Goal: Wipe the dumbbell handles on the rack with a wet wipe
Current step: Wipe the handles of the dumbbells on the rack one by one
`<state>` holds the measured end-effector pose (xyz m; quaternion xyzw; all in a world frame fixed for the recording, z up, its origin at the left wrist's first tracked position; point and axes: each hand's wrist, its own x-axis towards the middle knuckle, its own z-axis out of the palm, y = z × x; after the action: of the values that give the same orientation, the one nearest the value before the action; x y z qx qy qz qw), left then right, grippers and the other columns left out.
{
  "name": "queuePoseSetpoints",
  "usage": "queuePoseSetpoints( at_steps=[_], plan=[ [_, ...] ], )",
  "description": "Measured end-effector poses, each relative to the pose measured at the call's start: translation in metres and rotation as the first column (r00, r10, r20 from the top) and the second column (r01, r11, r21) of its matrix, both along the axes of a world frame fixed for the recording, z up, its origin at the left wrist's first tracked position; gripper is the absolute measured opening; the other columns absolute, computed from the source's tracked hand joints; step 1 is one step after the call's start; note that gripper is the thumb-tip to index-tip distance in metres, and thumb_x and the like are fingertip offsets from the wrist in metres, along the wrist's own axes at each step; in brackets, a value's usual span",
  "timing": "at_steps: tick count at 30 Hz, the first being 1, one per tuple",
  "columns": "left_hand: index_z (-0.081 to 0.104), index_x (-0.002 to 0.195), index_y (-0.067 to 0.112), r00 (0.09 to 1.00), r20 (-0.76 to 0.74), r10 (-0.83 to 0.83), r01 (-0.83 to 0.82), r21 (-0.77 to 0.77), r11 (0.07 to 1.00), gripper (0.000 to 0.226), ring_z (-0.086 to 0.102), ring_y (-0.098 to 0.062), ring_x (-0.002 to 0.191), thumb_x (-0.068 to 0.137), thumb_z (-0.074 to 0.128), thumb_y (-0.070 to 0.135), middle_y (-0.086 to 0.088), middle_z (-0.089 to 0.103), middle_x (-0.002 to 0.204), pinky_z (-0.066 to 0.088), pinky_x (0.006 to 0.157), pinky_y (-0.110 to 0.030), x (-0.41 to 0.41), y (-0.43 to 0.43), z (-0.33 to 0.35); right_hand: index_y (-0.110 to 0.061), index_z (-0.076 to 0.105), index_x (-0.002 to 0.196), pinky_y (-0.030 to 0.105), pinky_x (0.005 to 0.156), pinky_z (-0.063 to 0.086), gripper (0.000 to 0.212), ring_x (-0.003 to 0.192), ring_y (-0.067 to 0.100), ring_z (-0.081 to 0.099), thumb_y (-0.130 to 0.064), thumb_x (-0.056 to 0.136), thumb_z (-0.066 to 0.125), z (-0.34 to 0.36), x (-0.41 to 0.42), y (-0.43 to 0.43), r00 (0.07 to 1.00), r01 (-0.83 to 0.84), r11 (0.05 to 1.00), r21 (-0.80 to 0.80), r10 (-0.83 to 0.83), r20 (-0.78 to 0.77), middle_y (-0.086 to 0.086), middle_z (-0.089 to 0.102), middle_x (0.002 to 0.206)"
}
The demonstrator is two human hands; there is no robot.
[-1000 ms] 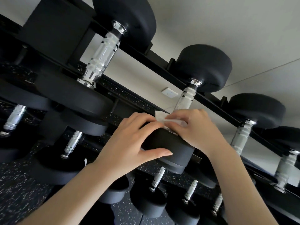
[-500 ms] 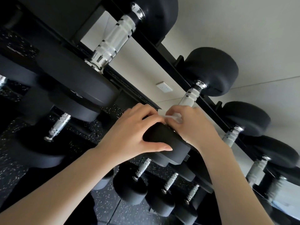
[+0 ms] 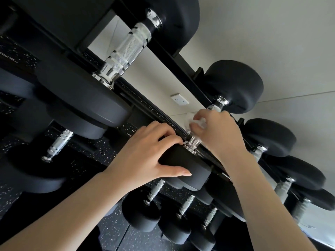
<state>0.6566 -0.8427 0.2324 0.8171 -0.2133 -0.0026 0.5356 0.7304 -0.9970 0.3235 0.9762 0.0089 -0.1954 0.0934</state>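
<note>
On the top tier of the rack (image 3: 183, 69), near the middle of the view, one black dumbbell (image 3: 188, 169) is being steadied and wiped. Its near end is gripped by the left hand (image 3: 148, 153), with the fingers curled over the upper edge and the thumb laid along the lower face. Farther back, the right hand (image 3: 217, 134) is closed round the handle (image 3: 193, 143), and the white wet wipe (image 3: 196, 123) is bunched between the fingers and the metal.

The step in hand is judged to be the wiping of this one handle. A stroke or twist along the bar is called for next, with the near end held firmly so that the weight is not rolled out of its cradle. The dumbbells farther right would then be due the same treatment.

Little of the handle is left uncovered: a bright chrome collar, ringed and flared, shows at the near end. The wipe is seen as thin, crumpled and partly translucent.
</note>
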Motion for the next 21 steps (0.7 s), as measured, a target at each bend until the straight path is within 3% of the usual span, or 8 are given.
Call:
queuePoseSetpoints(
  at_steps=[11,17,21],
  plan=[
    [0.066,0.103,0.017,1.000,0.013,-0.006,0.005,0.010,1.000,0.058,0.054,-0.019,0.092,0.078,0.055,0.068,0.004,0.056,0.100,0.048,0.075,-0.039,0.001,-0.001,-0.002,-0.026,0.066,0.098,0.045,0.066,0.054,0.018,0.073,0.036,0.058,-0.034,0.086,0.055,-0.002,0.035,-0.025,0.984,0.013,0.997,0.082,-0.027,0.176,0.013,0.063,0.078],
    [0.066,0.103,0.017,1.000,0.007,-0.015,0.015,0.012,1.000,0.058,0.053,-0.018,0.094,0.078,0.055,0.069,0.005,0.056,0.101,0.048,0.077,-0.039,0.001,-0.001,-0.003,-0.025,0.068,0.093,0.043,0.065,0.053,0.017,0.070,0.039,0.056,-0.029,0.088,0.053,-0.005,0.037,-0.032,0.955,-0.013,0.991,0.134,-0.027,0.297,0.012,0.061,0.069],
    [0.066,0.103,0.017,1.000,0.014,-0.014,0.014,0.018,1.000,0.058,0.052,-0.018,0.095,0.078,0.055,0.068,0.004,0.055,0.102,0.048,0.079,-0.039,0.001,-0.001,-0.004,-0.024,0.068,0.094,0.039,0.060,0.052,0.016,0.064,0.032,0.057,-0.029,0.089,0.054,-0.010,0.029,-0.037,0.923,-0.036,0.977,0.212,-0.049,0.382,0.008,0.064,0.068]
  ],
)
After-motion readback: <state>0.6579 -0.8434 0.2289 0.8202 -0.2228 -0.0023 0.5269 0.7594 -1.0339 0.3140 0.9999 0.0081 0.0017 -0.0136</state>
